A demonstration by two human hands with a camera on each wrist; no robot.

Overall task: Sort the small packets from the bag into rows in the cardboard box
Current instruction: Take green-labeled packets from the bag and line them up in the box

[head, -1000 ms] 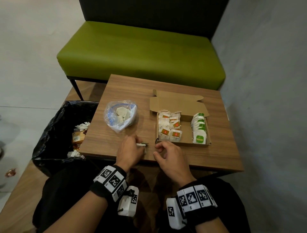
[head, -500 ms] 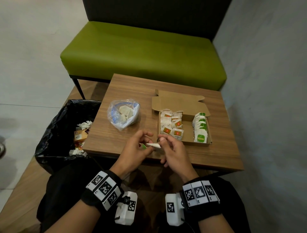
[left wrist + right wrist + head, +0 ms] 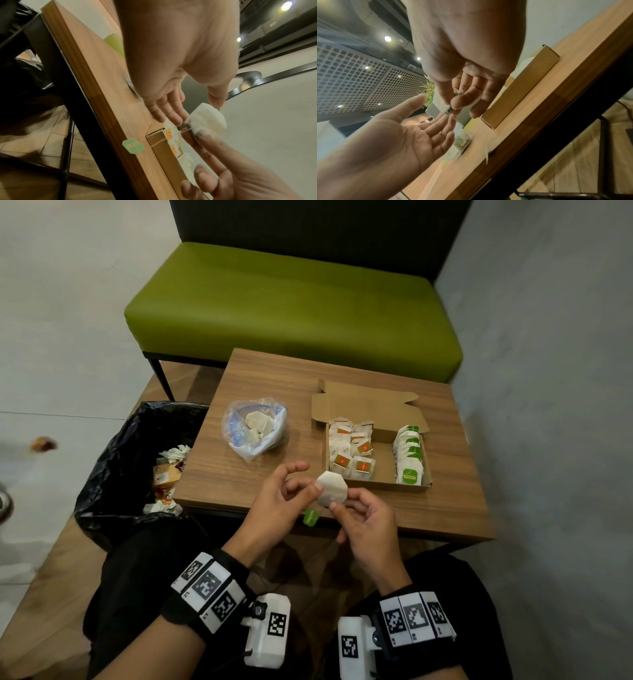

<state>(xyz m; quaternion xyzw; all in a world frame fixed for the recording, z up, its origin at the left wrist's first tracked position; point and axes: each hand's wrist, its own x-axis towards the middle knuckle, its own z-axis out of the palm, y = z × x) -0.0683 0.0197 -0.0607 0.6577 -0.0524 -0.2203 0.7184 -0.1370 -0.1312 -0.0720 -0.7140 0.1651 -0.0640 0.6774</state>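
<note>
Head view is showing one white packet being held above the near edge of the table, its green tag dangling below on a string. The left hand is pinching the packet's left edge between thumb and forefinger, the other fingers spread apart; the right hand is pinching its lower edge, fingers curled. The tag is swinging free, so I judge it could snag on the table edge or on the cardboard box, dragging the packet out of line. Inside the box two groups are forming: red-tagged packets on the left, green-tagged packets on the right; exact numbers are unreadable. One plastic bag is holding several more.
</note>
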